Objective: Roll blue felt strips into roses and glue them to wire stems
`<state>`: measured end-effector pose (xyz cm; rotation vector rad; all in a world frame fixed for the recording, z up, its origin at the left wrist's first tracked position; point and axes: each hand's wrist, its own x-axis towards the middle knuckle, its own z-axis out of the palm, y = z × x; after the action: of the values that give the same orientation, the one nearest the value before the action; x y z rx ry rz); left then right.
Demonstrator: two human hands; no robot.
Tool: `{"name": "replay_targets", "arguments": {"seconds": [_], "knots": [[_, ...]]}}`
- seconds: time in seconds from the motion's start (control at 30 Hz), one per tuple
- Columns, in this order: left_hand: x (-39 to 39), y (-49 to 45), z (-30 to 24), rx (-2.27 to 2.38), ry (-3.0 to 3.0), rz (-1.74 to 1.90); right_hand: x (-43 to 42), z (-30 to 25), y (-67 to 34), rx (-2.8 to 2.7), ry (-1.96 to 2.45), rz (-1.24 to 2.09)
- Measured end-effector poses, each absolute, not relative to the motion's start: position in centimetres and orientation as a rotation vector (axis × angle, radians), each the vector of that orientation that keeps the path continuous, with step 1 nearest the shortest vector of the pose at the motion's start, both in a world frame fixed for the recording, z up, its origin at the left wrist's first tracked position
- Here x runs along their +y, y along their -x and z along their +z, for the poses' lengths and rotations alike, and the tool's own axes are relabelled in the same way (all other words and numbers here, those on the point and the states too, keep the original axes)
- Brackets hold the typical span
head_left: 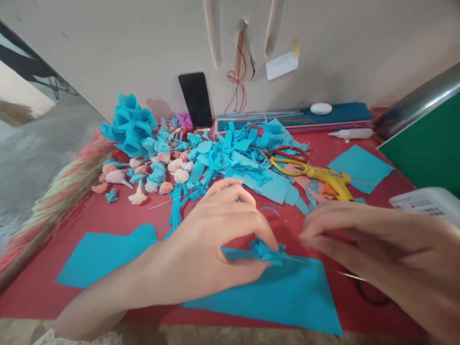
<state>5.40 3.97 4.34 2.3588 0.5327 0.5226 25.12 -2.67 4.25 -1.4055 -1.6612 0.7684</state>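
My left hand [212,239] pinches a small crumpled blue paper flower [268,251] between thumb and fingertips, just above a large blue paper sheet [280,292] on the red table [118,215]. My right hand [381,249] is close on the right, its fingers pressed together near a thin wire [352,276] that runs under it. What the right fingers grip is too small to make out.
A heap of blue paper strips [237,158] lies in the middle, with small blue, pink and white paper flowers [158,167] to its left. Red-handled scissors [291,153], a yellow glue gun [330,179], a blue square [359,167], a glue bottle [350,134] and a black phone [196,99] stand behind.
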Motion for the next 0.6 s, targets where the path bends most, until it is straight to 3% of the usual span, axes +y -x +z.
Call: {"name": "replay_targets", "arguments": {"seconds": [0.17, 0.47, 0.6], "knots": [[4.1, -5.5, 4.3, 0.530, -2.362, 0.534, -2.9, 4.4, -26.0, -1.553, 1.338, 0.912], [3.8, -5.2, 4.4, 0.519, -2.312, 0.487, -3.5, 2.2, -25.6, -1.758, 1.352, 0.890], [3.8, -5.3, 4.4, 0.503, -2.293, 0.492, -2.5, 2.9, -25.4, -1.811, 1.257, 1.133]]}}
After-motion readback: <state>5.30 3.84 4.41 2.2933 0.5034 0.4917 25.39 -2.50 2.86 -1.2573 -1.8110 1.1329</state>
